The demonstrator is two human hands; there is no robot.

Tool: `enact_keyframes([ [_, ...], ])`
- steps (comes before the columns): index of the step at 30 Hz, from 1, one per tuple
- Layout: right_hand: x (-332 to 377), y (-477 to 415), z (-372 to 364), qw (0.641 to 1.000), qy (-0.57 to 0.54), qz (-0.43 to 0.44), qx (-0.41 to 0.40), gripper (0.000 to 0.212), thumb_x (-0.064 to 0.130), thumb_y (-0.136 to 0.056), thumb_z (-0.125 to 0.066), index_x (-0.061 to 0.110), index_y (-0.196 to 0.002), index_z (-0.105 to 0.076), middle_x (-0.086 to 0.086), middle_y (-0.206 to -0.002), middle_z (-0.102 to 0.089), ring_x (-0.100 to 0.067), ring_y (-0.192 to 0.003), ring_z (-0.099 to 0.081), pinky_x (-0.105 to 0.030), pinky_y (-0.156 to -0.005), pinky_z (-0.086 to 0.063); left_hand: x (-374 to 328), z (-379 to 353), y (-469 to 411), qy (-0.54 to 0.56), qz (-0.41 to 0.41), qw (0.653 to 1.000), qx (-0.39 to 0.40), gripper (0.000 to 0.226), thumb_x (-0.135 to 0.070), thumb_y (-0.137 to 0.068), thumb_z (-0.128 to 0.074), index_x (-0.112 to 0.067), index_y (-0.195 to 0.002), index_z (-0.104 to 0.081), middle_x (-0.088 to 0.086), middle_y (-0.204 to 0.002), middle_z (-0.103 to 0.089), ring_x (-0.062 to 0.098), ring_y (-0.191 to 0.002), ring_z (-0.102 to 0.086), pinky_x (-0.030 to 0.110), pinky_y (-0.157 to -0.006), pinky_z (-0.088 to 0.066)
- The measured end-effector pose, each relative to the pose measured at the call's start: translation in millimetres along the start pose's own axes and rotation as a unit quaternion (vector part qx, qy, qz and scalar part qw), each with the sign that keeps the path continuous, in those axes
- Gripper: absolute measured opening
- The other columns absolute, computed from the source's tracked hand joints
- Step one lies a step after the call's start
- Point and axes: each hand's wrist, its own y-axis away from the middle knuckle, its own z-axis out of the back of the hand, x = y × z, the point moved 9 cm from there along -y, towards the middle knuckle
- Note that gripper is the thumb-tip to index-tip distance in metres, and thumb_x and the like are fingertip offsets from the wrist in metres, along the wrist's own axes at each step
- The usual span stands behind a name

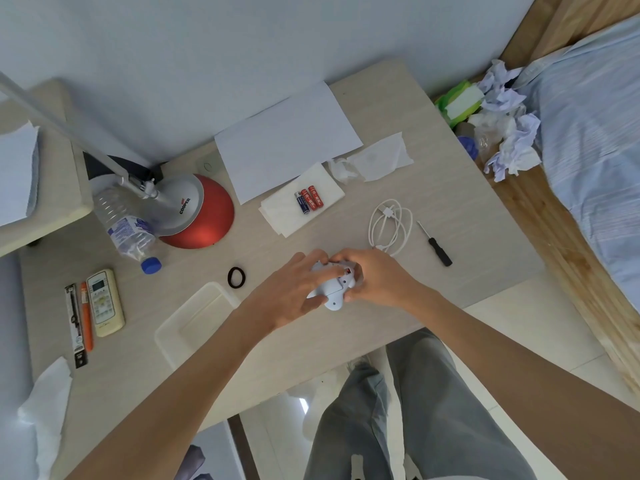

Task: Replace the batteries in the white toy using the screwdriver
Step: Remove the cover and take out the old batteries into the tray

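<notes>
The white toy (330,292) is held over the table near its front edge, underside up, with a red part showing by its open compartment. My left hand (294,292) grips its left side, thumb underneath and fingers over the top. My right hand (372,280) grips its right end, fingers curled at the compartment. The black-handled screwdriver (435,244) lies alone on the table to the right. Three batteries (309,199), two red and one blue, lie on a white tissue (287,211) farther back.
A coiled white cable (391,226) lies just behind my right hand. A black hair tie (237,277), a white tray (194,323), a remote (104,302), a plastic bottle (126,230) and a red lamp base (204,216) sit to the left. Paper sheets (284,140) lie at the back.
</notes>
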Motion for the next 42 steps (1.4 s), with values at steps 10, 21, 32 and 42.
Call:
enact_keyframes([
  [10,0,5,4,1.000,0.011,-0.011,-0.016,0.064,0.028,-0.071,-0.089,0.036,-0.128,-0.063,0.018,-0.098,-0.074,-0.001,-0.080,-0.068,-0.031,-0.074,-0.060,-7,-2,23,0.015,0.032,0.994,-0.108,0.048,-0.031,-0.111,-0.060,-0.035,-0.157,-0.047,0.001,-0.160,-0.046,0.020,-0.129,-0.058,0.037,-0.083,-0.064],
  [21,4,6,2,0.999,0.041,-0.007,-0.021,0.070,0.030,-0.074,-0.092,0.030,-0.137,-0.061,0.014,-0.113,-0.074,0.004,-0.084,-0.064,-0.020,-0.077,-0.056,-21,8,55,0.012,0.080,0.980,-0.181,0.054,-0.029,-0.110,-0.059,-0.037,-0.161,-0.044,0.008,-0.160,-0.047,0.024,-0.138,-0.056,0.040,-0.093,-0.064],
  [32,4,8,5,0.998,0.056,-0.011,-0.018,0.069,0.036,-0.073,-0.093,0.033,-0.133,-0.061,0.014,-0.109,-0.076,-0.006,-0.085,-0.072,-0.041,-0.082,-0.064,-40,-12,138,-0.012,0.142,0.971,-0.190,0.059,-0.030,-0.108,-0.063,-0.039,-0.162,-0.041,0.005,-0.158,-0.050,0.019,-0.140,-0.055,0.031,-0.098,-0.060],
  [42,-1,6,5,0.998,0.058,-0.009,-0.006,0.071,0.040,-0.072,-0.095,0.037,-0.134,-0.059,0.013,-0.111,-0.077,-0.005,-0.089,-0.074,-0.044,-0.083,-0.064,-14,-110,158,-0.004,0.198,0.977,-0.084,0.103,-0.040,-0.075,-0.098,-0.039,-0.159,-0.038,0.003,-0.160,-0.048,0.020,-0.137,-0.059,0.037,-0.099,-0.063],
])
